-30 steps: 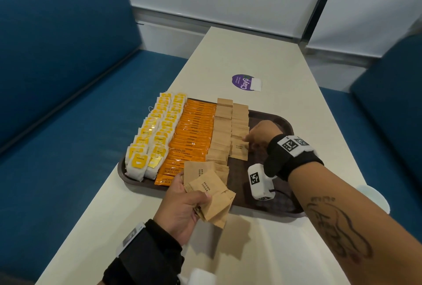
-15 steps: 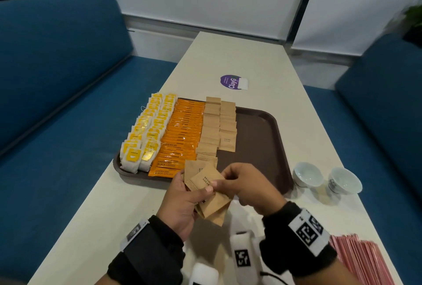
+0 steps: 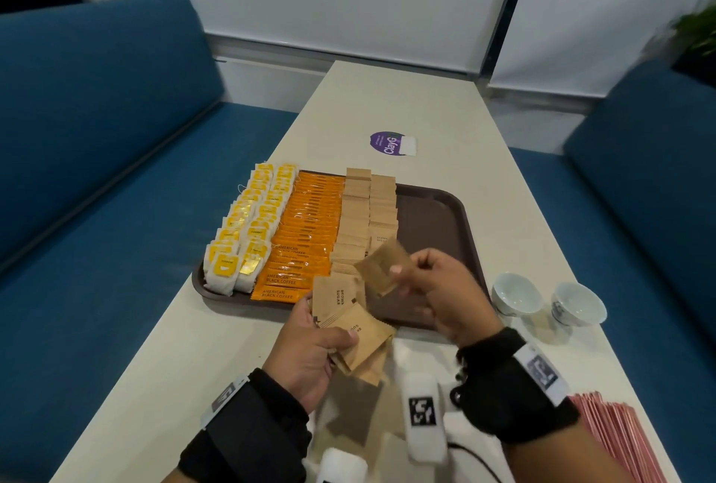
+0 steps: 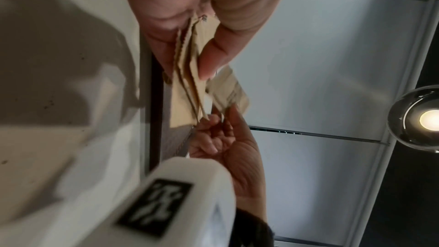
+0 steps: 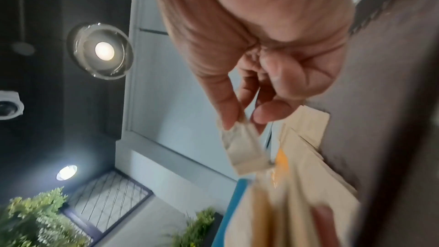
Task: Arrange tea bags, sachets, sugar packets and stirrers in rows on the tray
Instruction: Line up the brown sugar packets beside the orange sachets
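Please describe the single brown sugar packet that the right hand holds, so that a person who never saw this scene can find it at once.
Find the dark brown tray on the pale table, with rows of packets filling its left side. Above its near edge, the right hand pinches one brown packet by a corner. Unlike the row packets or the fan in the left hand, it hangs alone, tilted in the air.

Left hand [image 3: 310, 347] held low, thumb clamped over a fanned stack of sugar packets [image 3: 350, 324], right hand [image 3: 445, 294] raised beside it, fingertips pinching one packet [image 3: 383, 263], both wrists strapped
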A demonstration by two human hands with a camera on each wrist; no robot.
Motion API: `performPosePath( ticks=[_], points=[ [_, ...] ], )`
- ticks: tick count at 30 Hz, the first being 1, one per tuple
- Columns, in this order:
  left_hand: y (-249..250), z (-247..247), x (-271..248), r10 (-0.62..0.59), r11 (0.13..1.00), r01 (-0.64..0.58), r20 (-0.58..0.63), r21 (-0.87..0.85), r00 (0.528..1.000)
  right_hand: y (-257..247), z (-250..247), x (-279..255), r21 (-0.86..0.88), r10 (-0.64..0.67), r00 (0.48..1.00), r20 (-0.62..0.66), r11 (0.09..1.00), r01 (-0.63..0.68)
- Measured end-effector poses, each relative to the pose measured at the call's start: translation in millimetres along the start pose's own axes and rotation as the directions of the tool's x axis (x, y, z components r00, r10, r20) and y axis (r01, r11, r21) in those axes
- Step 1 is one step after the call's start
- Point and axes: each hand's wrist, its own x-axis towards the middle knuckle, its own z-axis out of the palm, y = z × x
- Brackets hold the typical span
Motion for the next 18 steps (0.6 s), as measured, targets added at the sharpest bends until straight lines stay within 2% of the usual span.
performPosePath(
  ticks=[3, 5, 10, 14, 15, 18],
  points=[
    [4, -2, 4, 0.008, 1.0, -0.008, -0.021, -0.01, 1.0, -24, -13, 24, -0.149, -0.069, 0.994, -0.09, 0.987, 0.055],
    [6, -4, 6, 0.001, 1.0, -0.001, -0.02, -0.019, 1.0, -36, -17, 46, -0.246, -0.08, 0.992, -0.099, 0.968, 0.054],
    [6, -5, 14, -0.016, 0.999, 0.015, -0.013, -0.036, 1.0, -40, -11, 102, -0.479, 0.078, 0.995, -0.069, 0.872, -0.101],
    [9, -6, 19, -0.022, 0.998, 0.021, -0.012, -0.051, 1.0, -29, 2, 137, -0.622, 0.265, 0.963, -0.042, 0.748, -0.233],
    [9, -7, 21, -0.023, 0.998, 0.022, -0.017, -0.056, 1.0, -27, 5, 143, -0.647, 0.282, 0.959, -0.043, 0.723, -0.242],
    [11, -10, 25, -0.021, 0.997, 0.019, -0.025, -0.07, 0.999, -23, 7, 160, -0.639, 0.288, 0.957, -0.046, 0.728, -0.249]
  ],
)
